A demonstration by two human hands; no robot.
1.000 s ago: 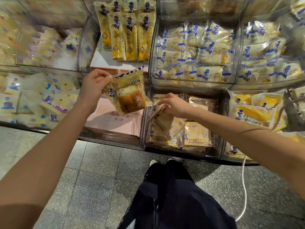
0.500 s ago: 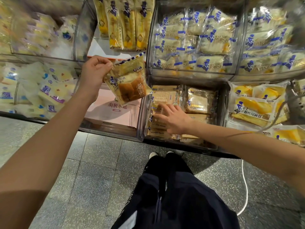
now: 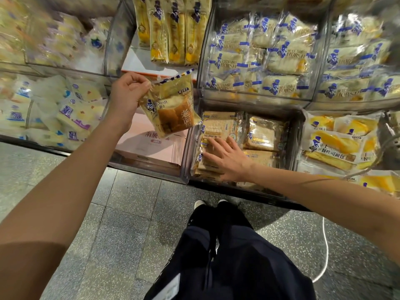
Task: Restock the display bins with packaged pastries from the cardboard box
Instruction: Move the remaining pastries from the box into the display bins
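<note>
My left hand [image 3: 127, 96] pinches the top edge of a clear packet of brown bread [image 3: 171, 111], which hangs above a pink cardboard box [image 3: 151, 141] lying in the lower middle bin. My right hand [image 3: 225, 159] lies flat, fingers spread, on a stack of flat tan pastry packets [image 3: 218, 126] in the clear lower bin [image 3: 294, 131] to the right of the box. More tan packets [image 3: 264, 135] fill the rest of that bin.
Clear bins all around hold other packaged breads: long yellow packets [image 3: 173, 29] up top, blue-striped packets [image 3: 259, 57] upper right, yellow cake packets [image 3: 337, 144] at right, white packets [image 3: 65, 113] at left. My dark-trousered legs [image 3: 216, 256] stand on grey speckled floor; a white cord [image 3: 324, 252] hangs at right.
My right hand let go of the tan packet it was lifting and now presses flat on the stack in the bin. The left hand keeps holding the bread packet.
</note>
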